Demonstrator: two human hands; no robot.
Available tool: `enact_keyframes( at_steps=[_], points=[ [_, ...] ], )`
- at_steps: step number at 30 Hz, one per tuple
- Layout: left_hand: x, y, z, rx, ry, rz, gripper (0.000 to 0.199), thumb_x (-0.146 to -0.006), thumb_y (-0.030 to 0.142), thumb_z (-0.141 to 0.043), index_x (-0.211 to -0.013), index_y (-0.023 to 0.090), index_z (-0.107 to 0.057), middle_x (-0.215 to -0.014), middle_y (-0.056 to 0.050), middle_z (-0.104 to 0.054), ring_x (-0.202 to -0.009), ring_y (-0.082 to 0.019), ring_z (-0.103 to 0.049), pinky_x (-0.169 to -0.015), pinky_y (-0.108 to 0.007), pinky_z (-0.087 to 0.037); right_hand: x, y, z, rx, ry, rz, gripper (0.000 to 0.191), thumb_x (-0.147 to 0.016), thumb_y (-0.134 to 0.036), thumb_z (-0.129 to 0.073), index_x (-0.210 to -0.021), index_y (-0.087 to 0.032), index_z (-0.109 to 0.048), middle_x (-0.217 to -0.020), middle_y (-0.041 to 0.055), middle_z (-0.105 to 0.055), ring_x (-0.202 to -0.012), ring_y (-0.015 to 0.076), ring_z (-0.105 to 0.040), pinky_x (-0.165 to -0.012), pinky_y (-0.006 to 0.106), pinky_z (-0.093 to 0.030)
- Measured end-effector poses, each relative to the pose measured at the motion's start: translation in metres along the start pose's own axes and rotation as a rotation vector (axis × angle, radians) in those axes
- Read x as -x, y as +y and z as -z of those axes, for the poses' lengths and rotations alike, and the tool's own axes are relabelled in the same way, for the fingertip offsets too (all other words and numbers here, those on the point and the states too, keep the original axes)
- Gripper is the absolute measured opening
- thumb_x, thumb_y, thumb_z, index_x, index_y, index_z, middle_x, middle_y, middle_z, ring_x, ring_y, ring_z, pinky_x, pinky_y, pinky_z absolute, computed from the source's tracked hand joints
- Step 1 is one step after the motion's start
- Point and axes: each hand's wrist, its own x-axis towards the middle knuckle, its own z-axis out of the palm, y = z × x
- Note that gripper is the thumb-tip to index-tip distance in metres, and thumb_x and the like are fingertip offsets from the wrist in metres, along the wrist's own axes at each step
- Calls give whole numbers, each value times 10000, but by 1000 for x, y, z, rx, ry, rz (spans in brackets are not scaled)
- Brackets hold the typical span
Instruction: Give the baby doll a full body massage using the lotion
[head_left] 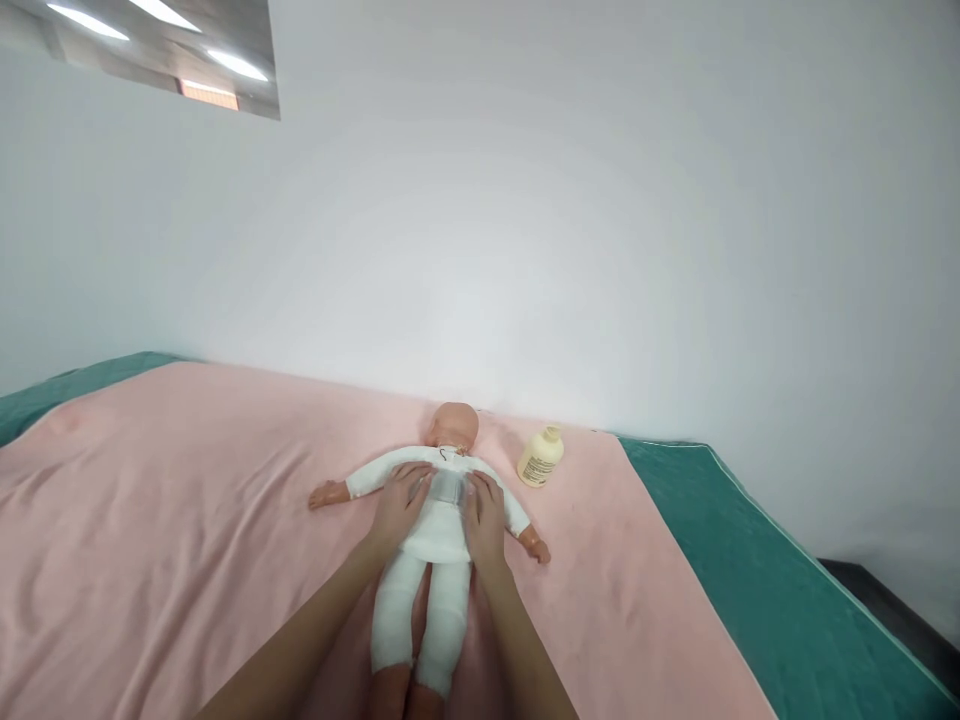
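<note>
A doll [441, 535] in a white top and white leggings lies on its back, its head [454, 425] toward the wall and its arms spread. My left hand [400, 503] rests on one side of its chest, fingers stretched and slightly bent. On the opposite side lies my right hand [486, 512], its fingers also laid along the chest. Between my hands is a greyish rectangular patch [448, 487]; whether it is a print or a separate flat piece I cannot tell. A cream-coloured bottle [541, 456] with printed text stands near the doll's arm.
A pink blanket [210, 540] with creases lies under the doll. Green padding [705, 530] shows along the right and at the far left. A white wall [480, 200] rises directly behind, with an opening [187, 50] at upper left showing ceiling lights.
</note>
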Motion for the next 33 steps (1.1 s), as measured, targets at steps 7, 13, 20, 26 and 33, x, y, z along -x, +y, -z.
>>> enact_keyframes(
  at_steps=[7, 13, 20, 26, 33],
  points=[
    [55, 20, 21, 175, 30, -44, 317, -977, 266, -372, -891, 206, -670, -941, -50, -680, -955, -213, -581, -908, -394, -431, 55, -18, 25, -199, -22, 35, 317, -975, -299, -385, -1040, -233, -688, -1039, 78, -616, -1050, 219, -552, -916, 370, -439],
    [74, 28, 22, 250, -52, -76, 309, -979, 232, -372, -855, 192, -652, -810, -51, -663, -837, -209, -550, -788, -357, -427, 78, -39, 26, -198, -96, 66, 304, -961, -246, -404, -970, -261, -708, -892, 50, -618, -889, 208, -565, -797, 346, -455],
    [71, 19, 19, 268, -140, 7, 365, -992, 286, -352, -799, 192, -646, -753, -38, -652, -806, -200, -547, -792, -347, -418, 83, -33, 12, -159, -87, 7, 310, -954, -331, -442, -861, -238, -722, -816, 60, -612, -830, 214, -554, -745, 346, -449],
    [69, 13, 16, 265, -175, 37, 401, -995, 328, -337, -788, 192, -652, -735, -37, -642, -796, -199, -555, -786, -347, -424, 69, -24, 6, -120, -66, 0, 295, -902, -448, -530, -851, -243, -736, -785, 62, -602, -840, 232, -546, -755, 364, -447],
    [59, 16, 24, 246, -125, -42, 360, -987, 326, -352, -864, 191, -663, -903, -71, -686, -906, -221, -580, -861, -377, -425, 60, -22, 8, -114, -64, -31, 305, -908, -447, -519, -844, -243, -736, -799, 64, -617, -859, 235, -551, -779, 367, -439]
  ],
)
